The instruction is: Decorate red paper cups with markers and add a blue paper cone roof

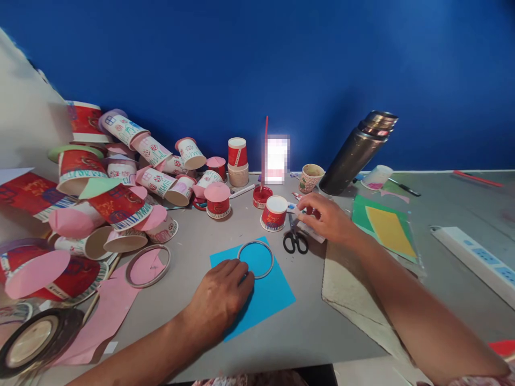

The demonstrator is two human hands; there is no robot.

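Note:
My left hand (225, 292) rests on a sheet of blue paper (277, 295), its fingers curled over the near left edge of a thin grey ring (272, 262) that lies flat on the sheet. Farther off, my right hand (328, 220) is closed, thumb and fingers bent together beside a small white and blue item. Whatever those fingers hold is hidden. Just below it lie black-handled scissors (295, 242), their blades partly covered. A red paper cup (275, 214) stands upside down to the left of the right hand.
Many decorated paper cups (120, 209) are heaped at the left, with pink paper (108, 305), a second ring (166, 271) and a tape roll (34, 343). A red paint pot (263, 199), black flask (352, 158), coloured sheets (390, 233) and power strip (478, 257) stand or lie beyond.

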